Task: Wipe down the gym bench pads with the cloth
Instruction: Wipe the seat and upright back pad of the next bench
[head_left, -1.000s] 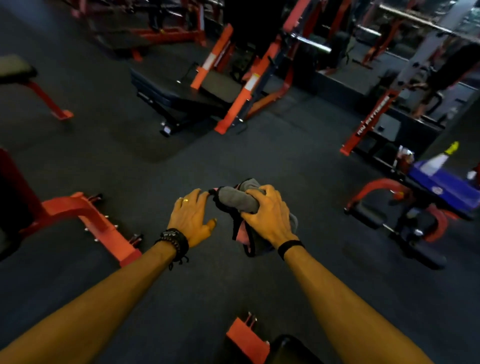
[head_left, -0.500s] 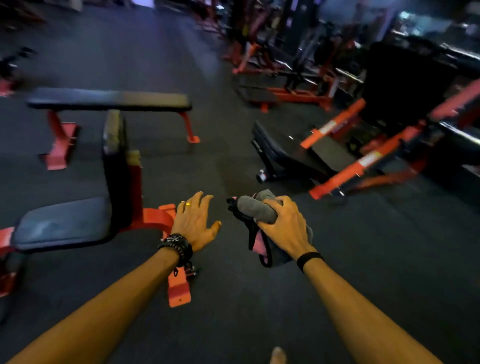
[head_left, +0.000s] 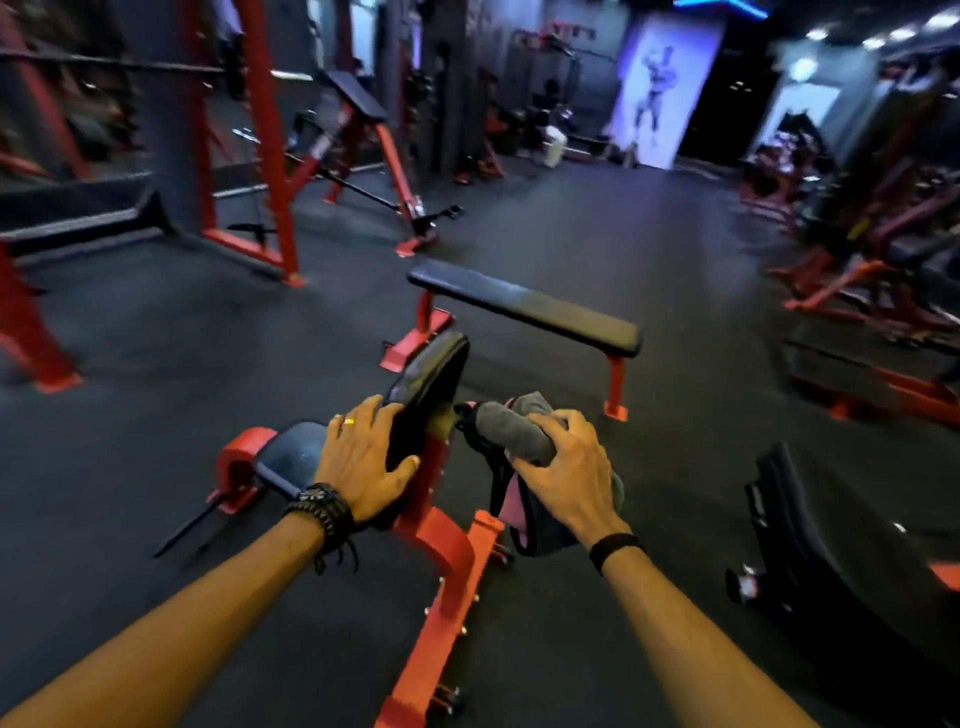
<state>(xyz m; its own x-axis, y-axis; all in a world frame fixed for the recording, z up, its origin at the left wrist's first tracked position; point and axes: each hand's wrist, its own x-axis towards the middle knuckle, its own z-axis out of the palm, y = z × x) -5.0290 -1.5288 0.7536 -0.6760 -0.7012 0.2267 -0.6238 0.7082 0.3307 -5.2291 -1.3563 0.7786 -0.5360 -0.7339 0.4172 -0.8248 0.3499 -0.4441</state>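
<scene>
Cloth (head_left: 511, 439) bunched in right hand (head_left: 566, 475) grip, beside upright bench pad (head_left: 426, 395).

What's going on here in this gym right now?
A person is cleaning gym benches. The right hand grips a bunched grey and pink cloth held in the air, not yet on any pad. The left hand rests with spread fingers on the upright back pad of a red-framed bench, its seat pad just left. A flat bench stands behind.
</scene>
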